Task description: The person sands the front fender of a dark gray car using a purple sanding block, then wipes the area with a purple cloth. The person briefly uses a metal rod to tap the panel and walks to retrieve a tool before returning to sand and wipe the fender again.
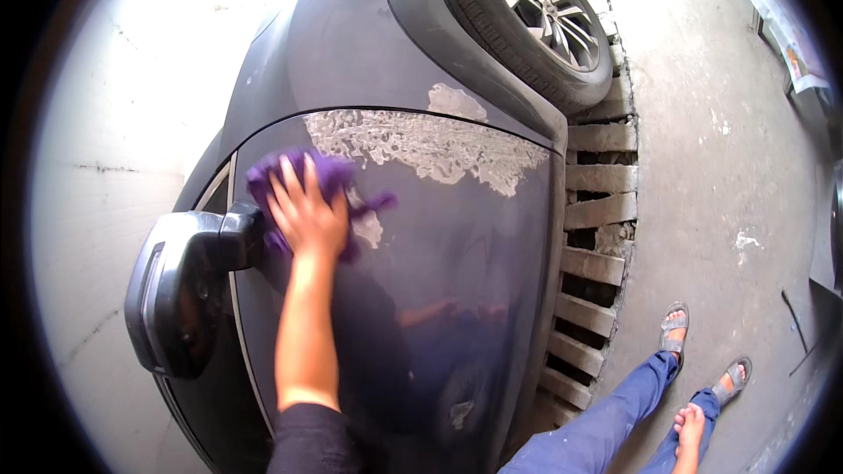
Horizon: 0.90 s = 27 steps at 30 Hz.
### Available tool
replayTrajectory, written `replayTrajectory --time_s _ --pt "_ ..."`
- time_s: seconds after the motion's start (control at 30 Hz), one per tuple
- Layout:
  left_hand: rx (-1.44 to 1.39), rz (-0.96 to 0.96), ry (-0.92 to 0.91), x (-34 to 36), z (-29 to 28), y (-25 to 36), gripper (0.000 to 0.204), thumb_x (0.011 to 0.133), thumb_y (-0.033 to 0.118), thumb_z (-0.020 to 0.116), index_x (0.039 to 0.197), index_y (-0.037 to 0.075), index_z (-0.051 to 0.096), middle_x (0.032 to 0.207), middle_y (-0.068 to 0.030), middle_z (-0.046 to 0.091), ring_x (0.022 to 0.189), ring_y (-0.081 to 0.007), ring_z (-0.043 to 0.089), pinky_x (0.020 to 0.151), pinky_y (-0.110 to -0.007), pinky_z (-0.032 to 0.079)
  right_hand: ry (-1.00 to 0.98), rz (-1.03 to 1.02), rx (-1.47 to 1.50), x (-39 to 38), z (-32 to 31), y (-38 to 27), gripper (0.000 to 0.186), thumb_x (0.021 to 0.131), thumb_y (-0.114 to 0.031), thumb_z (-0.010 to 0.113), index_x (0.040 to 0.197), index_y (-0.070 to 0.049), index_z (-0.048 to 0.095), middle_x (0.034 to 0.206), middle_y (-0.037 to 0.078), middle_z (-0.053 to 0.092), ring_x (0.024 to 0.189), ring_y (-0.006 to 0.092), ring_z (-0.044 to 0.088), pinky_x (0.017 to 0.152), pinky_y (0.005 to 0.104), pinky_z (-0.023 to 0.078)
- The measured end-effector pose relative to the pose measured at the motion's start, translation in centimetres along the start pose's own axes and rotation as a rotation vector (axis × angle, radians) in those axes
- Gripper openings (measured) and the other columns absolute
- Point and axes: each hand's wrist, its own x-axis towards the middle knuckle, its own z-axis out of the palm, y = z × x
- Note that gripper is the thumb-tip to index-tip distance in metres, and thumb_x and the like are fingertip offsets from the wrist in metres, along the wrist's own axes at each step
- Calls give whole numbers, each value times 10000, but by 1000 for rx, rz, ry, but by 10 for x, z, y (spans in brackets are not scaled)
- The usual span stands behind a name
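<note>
My left hand [307,215] presses a bunched purple cloth [329,171] against the dark grey car door [439,254], fingers spread over the cloth. The cloth is slightly blurred and lies just right of the black side mirror [180,290]. Beyond it, a pale, ragged patch [421,145] runs across the upper part of the door. A smaller pale spot [369,230] shows beside the cloth. At the lower right, my right hand [689,426] is by my blue trouser leg, fingers loosely bent and nothing visible in it.
A wheel [549,13] with a silver rim stands at the top, beside a slatted floor grate [601,180] with dark gaps. My sandalled feet [674,325] are on the concrete floor [694,167]. A whitish wall [97,193] is close on the left.
</note>
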Motion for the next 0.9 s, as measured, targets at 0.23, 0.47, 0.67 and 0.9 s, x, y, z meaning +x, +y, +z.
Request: replayTrajectory --time_s 0.23,0.47,0.67,0.9 --pt "-270 448 -553 -220 -76 82 554 657 205 607 1210 228 616 1474 -61 387 1408 -351 251 1087 -637 134 -3 3 -35 -3 4 -2 286 959 -196 474 1197 -56 550 927 22 611 743 95 571 605 226 465" --pt "-18 64 -265 -12 11 108 757 724 368 666 1407 134 438 1549 -154 233 1416 -420 203 1076 -654 179 28 8 -28 -22 -10 -15 351 935 -159 494 1252 -13 533 1019 70 630 844 138 605 710 262 485" --pt "-429 727 -576 -190 10 241 553 770 310 582 1302 161 558 1502 -125 334 1417 -365 243 1089 -604 197 74 1 29 -32 -7 -14 360 938 -165 496 1255 2 526 1047 98 634 877 160 617 731 271 489" --pt "-265 516 -678 -126 22 210 536 773 245 618 1302 183 557 1501 -106 329 1383 -379 275 1062 -616 244 108 44 26 -32 3 -2 359 935 -157 492 1253 5 524 1046 100 636 874 161 620 726 272 491"
